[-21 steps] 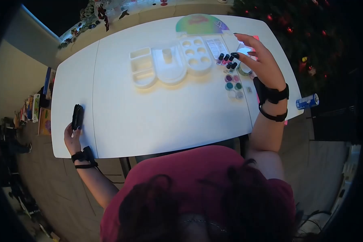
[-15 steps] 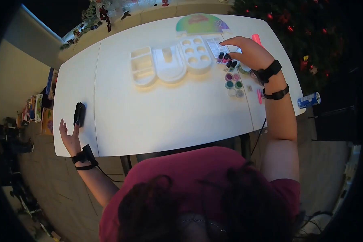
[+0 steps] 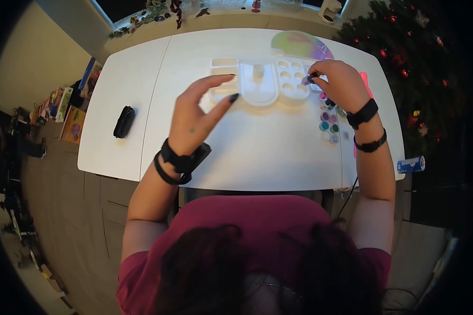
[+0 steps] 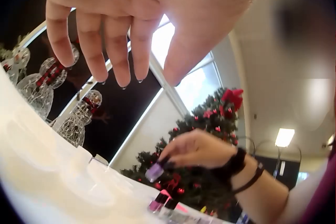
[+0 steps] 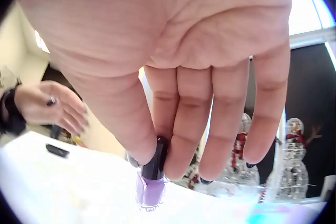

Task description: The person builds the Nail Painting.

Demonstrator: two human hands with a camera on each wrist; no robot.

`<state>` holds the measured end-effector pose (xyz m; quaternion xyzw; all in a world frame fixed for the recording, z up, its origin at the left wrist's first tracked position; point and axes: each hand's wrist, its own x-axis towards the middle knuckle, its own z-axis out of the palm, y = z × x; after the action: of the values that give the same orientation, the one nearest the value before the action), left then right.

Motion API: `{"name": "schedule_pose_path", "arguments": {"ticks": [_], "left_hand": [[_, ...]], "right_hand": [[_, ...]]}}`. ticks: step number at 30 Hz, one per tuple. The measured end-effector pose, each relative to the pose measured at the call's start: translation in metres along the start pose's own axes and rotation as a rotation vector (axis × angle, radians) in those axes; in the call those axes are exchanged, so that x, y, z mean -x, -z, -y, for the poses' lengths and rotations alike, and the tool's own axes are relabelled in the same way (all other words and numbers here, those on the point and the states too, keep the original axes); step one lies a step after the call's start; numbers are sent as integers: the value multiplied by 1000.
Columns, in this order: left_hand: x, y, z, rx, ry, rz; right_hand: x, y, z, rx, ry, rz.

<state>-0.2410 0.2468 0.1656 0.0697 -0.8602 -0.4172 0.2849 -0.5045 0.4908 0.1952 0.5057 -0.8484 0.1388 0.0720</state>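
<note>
A purple nail polish bottle [image 5: 151, 188] hangs by its black cap from the thumb and fingers of my right hand [image 3: 344, 86], above the table near the white tray with round wells [image 3: 290, 90]. In the left wrist view the same purple bottle [image 4: 155, 172] shows in the right hand [image 4: 202, 149]. My left hand [image 3: 192, 118] is raised in front of the white three-compartment tray [image 3: 224, 68], fingers spread and holding nothing. Between the trays stands a rounded white piece with a raised block [image 3: 258, 97].
Small pots of coloured powder [image 3: 325, 126] sit below the right hand. A black case [image 3: 124, 122] lies on the left of the table [image 3: 194, 168], a blue can [image 3: 411, 164] at the right edge. A pastel half-round sheet [image 3: 299, 44] lies at the back.
The left hand has left the black case and moved right, towards the trays. My right hand now pinches the purple bottle, lifted from the bottle group. The head view has shifted.
</note>
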Motion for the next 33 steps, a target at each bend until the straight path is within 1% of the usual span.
{"name": "schedule_pose_path", "arguments": {"ticks": [1,2,3,4,5,7,8,9,10,11,12,13,15,16,18,19,21,22,23,25,27,29,31,32,33], "left_hand": [[-6,-11,-7,-78,-117,-2],[-11,-20,-13,-85,-110,-10],[-17,-27,-18,-153,-194,-4],[-21,-31,-21,-220,-279,6],[-25,-32,-20,-223,-274,5],[-33,-33,-19,-249,-226,100],[-39,-32,-17,-176,-201,112],[-44,-30,-8,-177,-197,114],[-48,-28,6,-162,-181,101],[-54,-24,22,-147,-165,90],[-64,-19,40,-110,-75,77],[-75,-13,61,-73,17,63],[-95,-2,103,-37,50,80],[-99,0,117,-38,109,107],[-110,-3,141,11,179,157],[-113,-7,154,59,204,182],[-117,-15,171,94,204,172],[-120,-22,188,-48,101,96],[-122,-25,192,-190,0,19],[-124,-28,198,-192,16,26],[-124,-28,200,-195,36,33],[-124,-24,203,-89,212,103],[-122,-21,203,-49,216,105],[-121,-21,204,-9,217,102],[-119,-20,206,81,182,148]], "right_hand": [[2,8,19,-65,94,-46],[4,14,39,-131,184,-90],[6,17,57,-136,193,-86],[7,19,74,-229,245,-85],[6,18,86,-322,295,-84],[4,14,100,-324,300,-105],[3,12,102,-326,303,-127],[2,7,99,-330,303,-125],[0,1,93,-323,293,-187],[0,-3,86,-315,281,-250],[2,-1,77,-213,216,-219],[5,-4,58,-218,209,-215],[12,-15,16,-56,83,-169],[17,-15,6,-55,78,-173],[19,-8,-11,66,-237,68],[18,-7,-16,72,-245,54],[16,-9,-24,-94,-423,229],[16,-11,-27,-63,-409,213],[16,-12,-28,-63,-411,213],[14,-15,-29,-89,-443,246],[14,-20,-32,-85,-429,233],[14,-28,-37,-83,-419,221],[16,-36,-45,-47,-359,165],[15,-39,-49,-57,-368,169],[15,-41,-51,-65,-381,174]]}}
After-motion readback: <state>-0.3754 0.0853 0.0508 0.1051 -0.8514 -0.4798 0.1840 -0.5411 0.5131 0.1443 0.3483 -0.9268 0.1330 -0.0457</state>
